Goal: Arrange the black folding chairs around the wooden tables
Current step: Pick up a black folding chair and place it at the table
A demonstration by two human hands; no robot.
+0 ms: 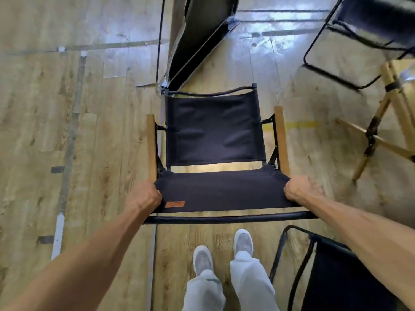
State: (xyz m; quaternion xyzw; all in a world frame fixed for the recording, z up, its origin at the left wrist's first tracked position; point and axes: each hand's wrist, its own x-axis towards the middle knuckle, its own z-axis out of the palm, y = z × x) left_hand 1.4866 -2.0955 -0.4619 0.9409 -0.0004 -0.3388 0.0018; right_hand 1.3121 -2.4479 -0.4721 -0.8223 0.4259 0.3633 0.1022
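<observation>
An unfolded black folding chair [215, 153] with wooden armrests [281, 140] is gripped at both near corners of its backrest: the left hand [144, 196] is curled tight round the left edge, the right hand [301, 189] clamped the same way on the right edge. It's seen from above over a wood-look floor [101, 131], seat pointing away, with white shoes [242, 241] just behind it. A wooden table leg frame [381, 131] is off to the right, and two more black chairs [368, 37] are parked near there too.

Single head-worn wide-angle view, looking steeply down and forward from standing height onto the folding chair [215, 153], wood-plank floor [94, 131] and own shoes [203, 259], close.
</observation>
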